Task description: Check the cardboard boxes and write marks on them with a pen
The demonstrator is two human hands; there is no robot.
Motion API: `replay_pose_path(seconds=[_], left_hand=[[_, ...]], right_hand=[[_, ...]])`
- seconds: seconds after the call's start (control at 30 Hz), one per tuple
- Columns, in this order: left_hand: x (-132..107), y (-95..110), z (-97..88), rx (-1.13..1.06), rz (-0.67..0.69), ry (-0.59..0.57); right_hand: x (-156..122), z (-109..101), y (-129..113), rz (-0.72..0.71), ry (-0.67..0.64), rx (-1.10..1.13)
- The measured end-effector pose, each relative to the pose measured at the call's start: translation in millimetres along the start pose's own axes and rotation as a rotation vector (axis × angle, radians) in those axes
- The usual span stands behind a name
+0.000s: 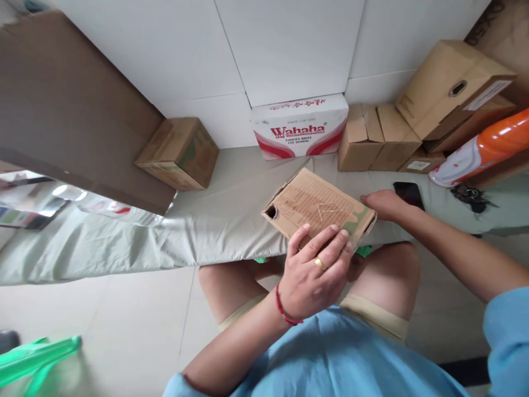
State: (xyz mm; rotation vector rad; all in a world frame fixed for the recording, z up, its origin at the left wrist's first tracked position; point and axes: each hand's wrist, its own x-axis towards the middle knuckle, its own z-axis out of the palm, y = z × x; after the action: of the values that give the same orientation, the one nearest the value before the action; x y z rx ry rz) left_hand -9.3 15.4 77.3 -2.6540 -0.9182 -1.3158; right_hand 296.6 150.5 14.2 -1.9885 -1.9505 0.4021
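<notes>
A small brown cardboard box (314, 201) with printed text, a green patch and a round hole at its left corner is tilted over the front edge of the covered table. My left hand (318, 270), with a gold ring and a red wrist cord, grips its near side, fingers laid across the printed face. At the box's right end is my right hand (382, 205), its thumb by the far edge and its other fingers mostly hidden behind the box. Just beyond that hand lies a black phone (409, 195).
A white and red Wahaha carton (301, 128) stands against the wall. Cardboard boxes (380, 138) are stacked at right, beside an orange and white bottle (483, 146) and keys (471, 196). Another box (179, 153) and a large brown panel (78, 105) are at left.
</notes>
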Motion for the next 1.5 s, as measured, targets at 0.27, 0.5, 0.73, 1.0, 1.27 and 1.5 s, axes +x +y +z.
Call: replay_pose_path(seconds=[0.27, 0.5, 0.73, 1.0, 1.27, 1.5], left_hand=[[6.5, 2.8, -24.7, -0.150, -0.114, -0.001], [22.7, 17.6, -13.6, 0.245, -0.150, -0.139], [16.7, 15.0, -11.1, 0.375, -0.140, -0.272], [20.8, 11.5, -9.3, 0.315, -0.151, -0.221], [19.9, 12.1, -10.0, 0.304, -0.163, -0.200], [19.0, 11.5, -9.3, 0.300, -0.164, -0.191]], right_hand=[[27.8, -130.0, -72.3, 0.053, 0.476, 0.582], [-17.2, -118.4, -223.8, -0.508, -0.312, 1.050], [3.5, -58.9, -256.3, -0.477, -0.467, 0.907], [1.1, -53.7, -252.7, -0.556, -0.372, 0.799], [5.5, -51.2, -254.6, -0.633, -0.386, 0.741], [4.5, -53.5, -254.5, -0.581, -0.282, 0.628]])
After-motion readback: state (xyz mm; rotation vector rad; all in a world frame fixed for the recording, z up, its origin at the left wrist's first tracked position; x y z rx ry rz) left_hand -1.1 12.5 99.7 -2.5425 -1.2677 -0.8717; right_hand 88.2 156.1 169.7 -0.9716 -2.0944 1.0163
